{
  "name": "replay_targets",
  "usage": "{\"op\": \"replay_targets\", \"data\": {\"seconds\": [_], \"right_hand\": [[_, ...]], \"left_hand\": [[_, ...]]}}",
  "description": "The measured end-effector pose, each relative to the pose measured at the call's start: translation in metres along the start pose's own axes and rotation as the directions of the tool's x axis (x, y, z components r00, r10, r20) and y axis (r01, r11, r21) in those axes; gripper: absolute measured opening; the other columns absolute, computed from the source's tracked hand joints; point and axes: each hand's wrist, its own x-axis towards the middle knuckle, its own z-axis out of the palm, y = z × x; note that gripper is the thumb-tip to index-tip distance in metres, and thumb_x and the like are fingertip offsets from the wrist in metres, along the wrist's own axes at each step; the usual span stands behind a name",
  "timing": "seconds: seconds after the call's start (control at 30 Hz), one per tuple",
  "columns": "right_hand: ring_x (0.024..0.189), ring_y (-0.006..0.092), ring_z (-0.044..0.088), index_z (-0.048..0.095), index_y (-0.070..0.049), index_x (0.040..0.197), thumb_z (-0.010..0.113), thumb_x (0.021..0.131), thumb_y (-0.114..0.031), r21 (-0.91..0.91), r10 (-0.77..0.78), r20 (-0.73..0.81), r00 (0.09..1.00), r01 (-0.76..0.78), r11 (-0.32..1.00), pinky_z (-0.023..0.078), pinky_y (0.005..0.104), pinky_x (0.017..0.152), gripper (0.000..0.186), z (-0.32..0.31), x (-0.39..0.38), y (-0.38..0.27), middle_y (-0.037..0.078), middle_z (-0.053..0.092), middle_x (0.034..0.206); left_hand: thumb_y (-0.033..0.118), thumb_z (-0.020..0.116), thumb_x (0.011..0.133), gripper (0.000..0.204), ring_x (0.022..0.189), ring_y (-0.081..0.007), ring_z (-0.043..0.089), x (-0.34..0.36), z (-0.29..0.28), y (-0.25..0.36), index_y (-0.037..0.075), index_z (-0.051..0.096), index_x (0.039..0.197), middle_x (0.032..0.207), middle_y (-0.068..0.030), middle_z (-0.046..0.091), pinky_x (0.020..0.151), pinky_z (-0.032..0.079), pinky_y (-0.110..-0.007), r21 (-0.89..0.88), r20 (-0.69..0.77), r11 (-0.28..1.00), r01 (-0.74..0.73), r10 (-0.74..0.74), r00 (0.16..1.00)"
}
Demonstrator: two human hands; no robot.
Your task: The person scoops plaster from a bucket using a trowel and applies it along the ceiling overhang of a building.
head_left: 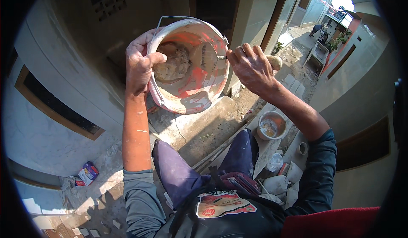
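I am clamping my left hand [141,61] on the rim of the bucket [199,75] tilted up before me, my right hand [251,67] clasping the trowel-like tool [276,62], the paste [173,65] probably making this stiff-walled bucket heavy, slick and surest held by that rim.
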Motion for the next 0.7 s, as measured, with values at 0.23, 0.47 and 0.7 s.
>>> {"op": "replay_targets", "data": {"seconds": [0.23,0.47,0.7], "right_hand": [[0.092,0.0207,0.058,0.059,-0.004,0.101,0.063,0.081,-0.016,0.143,-0.053,0.188,0.981,0.026,0.989,0.048,0.0344,0.076,0.023,0.027,-0.009,-0.05,0.006,0.061,0.089],[0.093,0.0223,0.057,0.057,-0.002,0.118,0.061,0.081,-0.015,0.322,0.046,0.252,0.967,-0.129,0.938,0.048,0.0354,0.078,0.039,0.024,-0.022,-0.1,0.007,0.057,0.094],[0.091,0.0265,0.061,0.061,-0.004,0.113,0.062,0.087,-0.017,0.542,0.306,0.167,0.937,-0.347,0.765,0.05,0.0381,0.077,0.029,0.036,-0.029,-0.124,0.009,0.063,0.091]], "left_hand": [[0.0,0.068,0.062,0.017,0.097,-0.0156,0.059,-0.014,-0.022,-0.042,0.002,0.057,0.074,0.116,-0.0118,0.063,0.095,0.044,-0.031,0.019,0.024,0.999,-0.031,0.031,0.999],[-0.003,0.074,0.067,0.02,0.101,-0.0173,0.059,-0.023,-0.013,-0.056,0.004,0.056,0.073,0.116,-0.0133,0.062,0.098,0.044,-0.034,-0.081,-0.041,0.995,-0.064,0.061,0.997],[0.014,0.083,0.076,0.027,0.103,-0.0163,0.057,-0.041,-0.009,-0.077,0.002,0.058,0.076,0.116,-0.0126,0.062,0.098,0.042,-0.033,-0.032,-0.121,0.99,-0.136,0.131,0.984]]}}
